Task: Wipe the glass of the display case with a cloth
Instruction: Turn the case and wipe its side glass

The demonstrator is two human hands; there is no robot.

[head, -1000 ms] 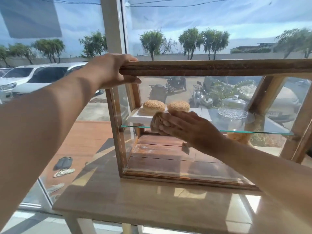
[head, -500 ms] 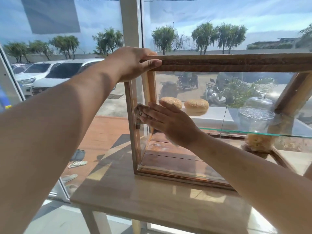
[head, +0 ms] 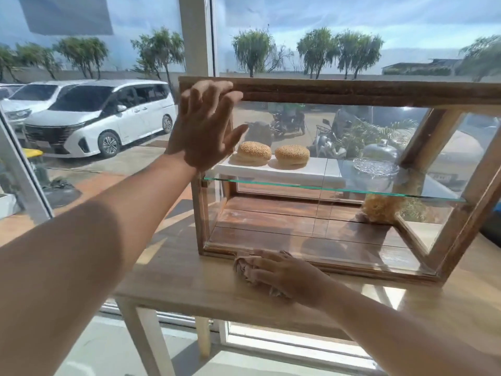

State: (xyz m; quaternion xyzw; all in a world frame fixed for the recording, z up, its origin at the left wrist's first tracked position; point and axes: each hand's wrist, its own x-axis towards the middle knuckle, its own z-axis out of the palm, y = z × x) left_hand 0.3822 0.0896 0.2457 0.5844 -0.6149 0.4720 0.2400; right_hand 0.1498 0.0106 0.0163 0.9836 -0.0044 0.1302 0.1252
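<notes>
A wooden-framed glass display case [head: 352, 93] stands on a light wooden table [head: 189, 283] by a window. My left hand [head: 204, 126] is spread open against the case's top left corner, fingers apart and touching the frame. My right hand [head: 284, 275] lies on the table just in front of the case's bottom rail, pressing down on a crumpled beige cloth [head: 244, 270]. The front glass pane [head: 339, 213] is above that hand.
Inside the case, two sesame buns [head: 273, 154] sit on a white tray on a glass shelf [head: 325, 187], with a glass-domed dish [head: 379, 161] at the right. Behind the case are a large window and its frame post [head: 195, 36]. The table's left edge is near.
My right hand has dropped with the cloth from the upper left of the glass down to the table. My left hand has loosened its grip on the top rail and opened.
</notes>
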